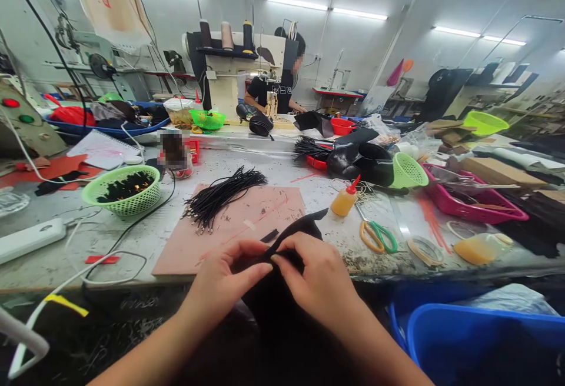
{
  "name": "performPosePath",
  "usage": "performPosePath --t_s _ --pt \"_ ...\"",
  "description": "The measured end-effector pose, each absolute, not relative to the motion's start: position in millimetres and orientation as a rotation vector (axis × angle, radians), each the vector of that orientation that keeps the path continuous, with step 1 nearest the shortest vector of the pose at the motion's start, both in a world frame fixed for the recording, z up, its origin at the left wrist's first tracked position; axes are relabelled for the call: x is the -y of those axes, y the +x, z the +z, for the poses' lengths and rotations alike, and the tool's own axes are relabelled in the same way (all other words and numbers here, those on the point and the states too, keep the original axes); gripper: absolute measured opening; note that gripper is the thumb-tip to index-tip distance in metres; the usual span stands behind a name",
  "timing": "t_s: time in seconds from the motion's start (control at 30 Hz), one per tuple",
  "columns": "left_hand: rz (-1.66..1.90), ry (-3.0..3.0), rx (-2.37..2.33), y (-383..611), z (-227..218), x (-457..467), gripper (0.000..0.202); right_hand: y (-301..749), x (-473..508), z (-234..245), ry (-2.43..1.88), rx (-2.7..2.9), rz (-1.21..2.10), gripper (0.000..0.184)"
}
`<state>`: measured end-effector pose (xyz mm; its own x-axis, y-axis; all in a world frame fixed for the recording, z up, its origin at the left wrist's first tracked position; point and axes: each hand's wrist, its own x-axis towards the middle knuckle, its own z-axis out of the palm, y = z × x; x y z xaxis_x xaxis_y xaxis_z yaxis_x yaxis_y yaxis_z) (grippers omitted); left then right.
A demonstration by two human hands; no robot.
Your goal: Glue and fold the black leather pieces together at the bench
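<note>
The left hand (229, 268) and right hand (320, 265) each pinch the black material (269, 298) at the near edge of the worn, debris-flecked desk (282, 169). A pink board (176, 256) lies left of centre; a sewing machine (233, 93) stands at the far side, below lit ceiling tubes (295, 3).

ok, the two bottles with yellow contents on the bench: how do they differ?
Pose: the red-tipped bottle stands upright; the other bottle lies on its side.
Tip: the red-tipped bottle has a pointed red nozzle; the other bottle shows no red.
Place: the red-tipped bottle is nearer the right hand; the other bottle is farther right.
Shared: both look see-through.
</note>
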<state>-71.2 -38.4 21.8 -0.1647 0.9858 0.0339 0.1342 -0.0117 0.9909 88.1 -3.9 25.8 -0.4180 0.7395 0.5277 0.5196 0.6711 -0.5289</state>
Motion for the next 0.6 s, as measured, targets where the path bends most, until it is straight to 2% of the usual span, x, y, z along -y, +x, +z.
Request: performPosePath --t_s 0.2,0.4,0.6 --pt "1.047 1.587 -1.452 -82.4 37.1 21.7 0.012 89.3 0.8 22.4 -0.925 2.131 0.365 0.003" --pt "0.944 1.555 -1.466 -84.2 36.1 20.9 0.015 90.2 -4.4 21.4 -0.941 2.122 0.437 0.002" --pt "0.881 1.546 -1.450 -82.6 44.3 19.0 0.013 88.7 -4.7 20.0 -0.992 2.110 0.370 0.005"
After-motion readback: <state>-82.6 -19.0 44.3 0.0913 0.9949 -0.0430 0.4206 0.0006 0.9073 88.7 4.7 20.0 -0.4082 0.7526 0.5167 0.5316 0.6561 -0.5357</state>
